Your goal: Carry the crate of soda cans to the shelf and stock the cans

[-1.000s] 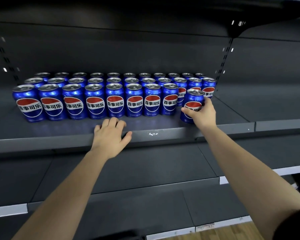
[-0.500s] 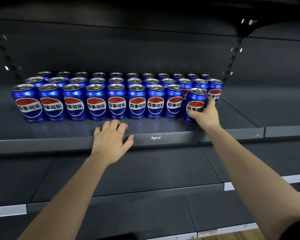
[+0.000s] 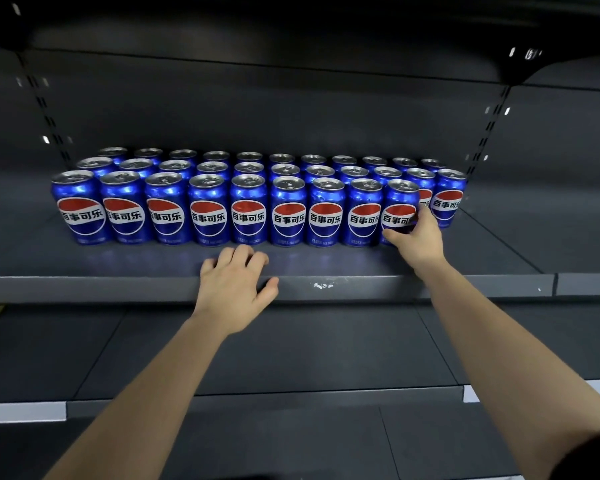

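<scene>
Three rows of blue soda cans [image 3: 248,209] with red, white and blue logos stand upright on a dark grey shelf [image 3: 361,289]. My right hand [image 3: 417,237] grips the rightmost can of the front row [image 3: 398,206], which stands against its neighbour. My left hand [image 3: 234,282] rests flat on the shelf's front edge, fingers spread, holding nothing. The crate is not in view.
Bare shelf space [image 3: 520,244] lies to the right of the cans. A lower dark shelf [image 3: 291,344] runs under my arms, with another below it. Slotted uprights [image 3: 489,129] stand at the back on both sides.
My right hand pushed its can back and leftward into line with the front row. My left hand stayed on the shelf edge.
</scene>
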